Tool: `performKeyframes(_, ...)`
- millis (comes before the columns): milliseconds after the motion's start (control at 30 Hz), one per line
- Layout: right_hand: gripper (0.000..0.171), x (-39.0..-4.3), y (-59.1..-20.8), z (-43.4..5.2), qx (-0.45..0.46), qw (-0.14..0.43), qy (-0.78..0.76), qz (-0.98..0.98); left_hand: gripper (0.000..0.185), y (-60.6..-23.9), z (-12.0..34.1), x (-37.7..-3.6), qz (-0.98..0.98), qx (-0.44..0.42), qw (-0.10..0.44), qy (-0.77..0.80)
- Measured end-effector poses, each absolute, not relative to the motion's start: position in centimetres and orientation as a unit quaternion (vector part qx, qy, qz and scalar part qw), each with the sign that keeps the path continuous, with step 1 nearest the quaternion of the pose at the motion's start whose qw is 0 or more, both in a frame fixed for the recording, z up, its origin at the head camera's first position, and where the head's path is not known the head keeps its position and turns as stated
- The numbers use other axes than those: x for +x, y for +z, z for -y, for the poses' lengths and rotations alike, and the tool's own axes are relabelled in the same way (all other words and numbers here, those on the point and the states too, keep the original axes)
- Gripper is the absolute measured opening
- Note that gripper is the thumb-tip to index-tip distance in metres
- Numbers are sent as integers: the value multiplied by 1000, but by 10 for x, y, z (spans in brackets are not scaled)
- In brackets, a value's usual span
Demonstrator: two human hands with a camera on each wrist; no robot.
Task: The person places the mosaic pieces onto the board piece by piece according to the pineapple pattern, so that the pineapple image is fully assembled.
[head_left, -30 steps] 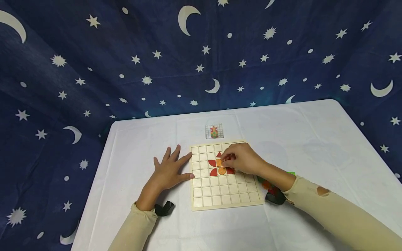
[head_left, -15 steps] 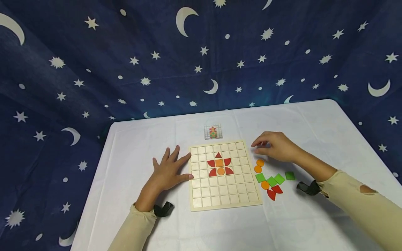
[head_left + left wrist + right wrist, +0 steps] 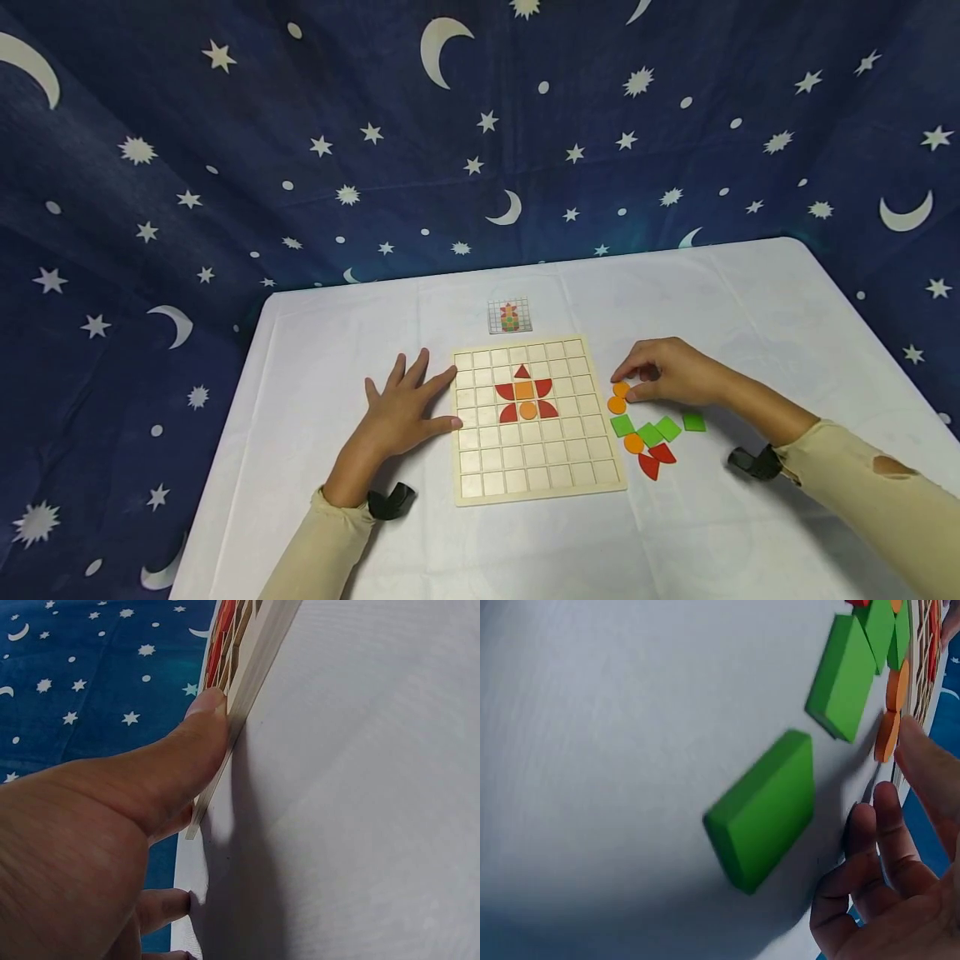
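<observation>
In the head view, the left hand (image 3: 403,412) lies flat with its fingers spread wide and has hold of nothing, its index fingertip and thumb touching the edge of the gridded board (image 3: 480,461), which stretches away to the right of them. The right hand (image 3: 671,372) has its thumb and index finger parted around one orange disc (image 3: 620,389), which lies on the counter (image 3: 450,554) between their tips; whether they grip it I cannot tell. Just nearer the person than those fingers is a second orange disc (image 3: 617,405), then four green squares (image 3: 649,434), a third orange disc (image 3: 633,443) and two red quarter-circles (image 3: 648,467). To the left of the right fingers, the board carries a red triangle (image 3: 522,372), an orange square (image 3: 522,390), an orange circle (image 3: 528,409) and four red petals (image 3: 546,387). A small pattern card (image 3: 509,316) lies beyond the board, ahead of both hands' fingers. In the left wrist view, the thumb rests against the board's rim, with red pieces beyond its tip and other fingers below it, apart from the board. In the right wrist view, one fingertip is right beside the nearest orange disc, other fingers curl below it, and a green square sits to their left.
</observation>
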State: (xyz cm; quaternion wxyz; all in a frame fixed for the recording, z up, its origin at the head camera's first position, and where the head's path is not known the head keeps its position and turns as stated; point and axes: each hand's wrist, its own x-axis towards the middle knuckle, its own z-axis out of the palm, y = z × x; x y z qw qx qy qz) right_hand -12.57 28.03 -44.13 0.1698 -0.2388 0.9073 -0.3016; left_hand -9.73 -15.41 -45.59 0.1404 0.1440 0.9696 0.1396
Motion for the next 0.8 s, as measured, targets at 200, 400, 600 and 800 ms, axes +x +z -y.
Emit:
performKeyframes(200, 30, -122, -448, -274, -249, 167, -309, -903, 86, -457, 155, -98, -971, 145, 134, 138)
performKeyframes(400, 30, -118, -448, -271, -252, 173, -310, -900, 86, -458, 155, -98, -970, 147, 134, 141)
performKeyframes(600, 30, -116, -446, -271, -256, 182, -305, -899, 87, -457, 155, -98, -970, 148, 136, 136)
performKeyframes(800, 28, -111, -446, -275, -258, 191, -306, -896, 86, -456, 154, -98, -970, 145, 142, 137)
